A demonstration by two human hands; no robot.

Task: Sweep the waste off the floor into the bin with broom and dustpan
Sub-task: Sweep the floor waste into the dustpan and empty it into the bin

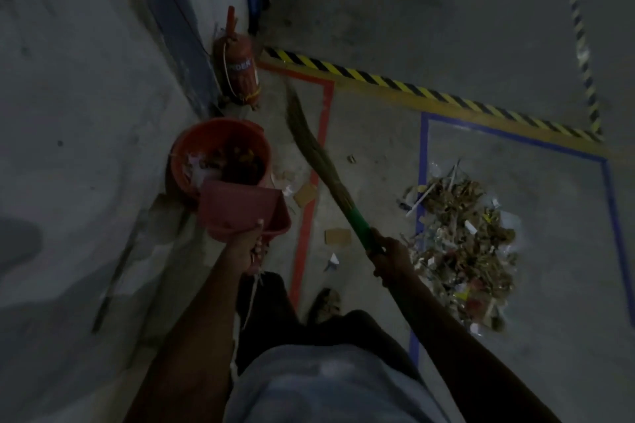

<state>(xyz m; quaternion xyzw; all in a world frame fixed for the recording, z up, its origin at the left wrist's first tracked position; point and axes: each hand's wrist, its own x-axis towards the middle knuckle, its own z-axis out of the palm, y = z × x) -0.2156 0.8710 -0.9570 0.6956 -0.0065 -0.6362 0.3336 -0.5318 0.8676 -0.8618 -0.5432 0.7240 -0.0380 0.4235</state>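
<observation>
Waste (460, 244) lies in a big pile on the gray floor (481, 45), to our right, inside a blue tape square (423, 161). It's a mix of dry leaves, paper bits & sticks. We hold the pink dustpan (240, 208) by its handle w/ our left hand (249, 245), fingers wrapped round it. The pan tips over the orange bin (220, 154), its front edge right at the bin's near rim. The bin has some trash in it already & stands by the wall on our left. Our right hand (390, 259) grips the broom (319, 161) tight on its green handle. The brush end points away from us, up off the floor, near the red tape line (314, 178). A few cardboard scraps (338, 236) lie btw bin & pile. A red fire extinguisher (238, 75) stands behind the bin, next to black & yellow stripe tape (412, 87).
</observation>
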